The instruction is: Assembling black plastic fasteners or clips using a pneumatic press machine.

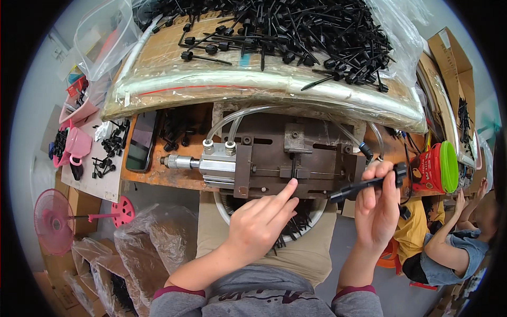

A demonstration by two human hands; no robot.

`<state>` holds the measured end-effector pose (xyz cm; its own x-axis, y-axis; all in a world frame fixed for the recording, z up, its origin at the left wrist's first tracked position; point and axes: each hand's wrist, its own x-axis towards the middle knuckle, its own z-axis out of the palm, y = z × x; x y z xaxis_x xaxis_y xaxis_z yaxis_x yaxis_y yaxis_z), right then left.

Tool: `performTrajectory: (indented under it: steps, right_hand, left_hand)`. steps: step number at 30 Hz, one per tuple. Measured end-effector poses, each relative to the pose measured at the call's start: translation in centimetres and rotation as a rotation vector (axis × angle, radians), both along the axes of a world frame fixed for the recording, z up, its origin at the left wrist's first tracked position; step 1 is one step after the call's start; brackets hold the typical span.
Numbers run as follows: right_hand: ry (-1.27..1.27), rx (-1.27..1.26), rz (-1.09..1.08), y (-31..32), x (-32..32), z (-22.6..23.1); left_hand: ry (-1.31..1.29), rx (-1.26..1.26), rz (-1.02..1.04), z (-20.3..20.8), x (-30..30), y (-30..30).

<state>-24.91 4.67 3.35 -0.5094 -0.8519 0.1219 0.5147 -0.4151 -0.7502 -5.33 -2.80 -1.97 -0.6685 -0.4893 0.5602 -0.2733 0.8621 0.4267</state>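
My left hand (259, 224) reaches over the front of a metal clamping fixture (248, 177), index finger stretched out. That fingertip is at a small black piece (294, 168) seated in the middle of the fixture; whether it presses on it I cannot tell. To the right, my right hand (377, 208) is raised and pinches a black plastic stem with a knobbed end (364, 187), its thin end pointing left. A silver air cylinder (217, 166) with clear hoses sits at the fixture's left. Below my left hand, a white-rimmed basin (318, 214) with black stems is partly hidden.
Behind the fixture, a plastic-wrapped tray (211, 87) bears a heap of black knobbed stems (296, 31). A phone (141, 141) lies left on the wooden bench (185, 177). A red tub with green lid (430, 168) stands right. Another person (451, 243) sits far right; a pink fan (53, 221) stands left.
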Motion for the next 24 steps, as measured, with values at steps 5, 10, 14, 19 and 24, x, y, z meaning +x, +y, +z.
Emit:
performTrajectory:
  steps: [5,10,14,19,24]
  right_hand:
    - [0.088,-0.035,-0.006,1.5,0.5,-0.6]
    - [0.102,0.020,-0.043,1.8,0.5,-1.1]
    - [0.099,0.010,-0.041,1.8,0.7,-1.2]
    - [0.034,0.032,-0.018,1.6,0.7,-1.1]
    - [0.024,0.097,0.027,1.4,1.2,-1.0]
  left_hand:
    - [-0.041,-0.075,0.069,-0.2,-1.0,0.3]
    - [-0.074,-0.033,0.063,0.6,-1.2,-0.1]
    - [-0.083,-0.010,0.055,0.5,-1.0,-0.2]
    - [-0.113,0.005,0.052,0.6,-1.1,-0.2]
    - [-0.160,0.048,0.048,1.4,-0.8,-0.4]
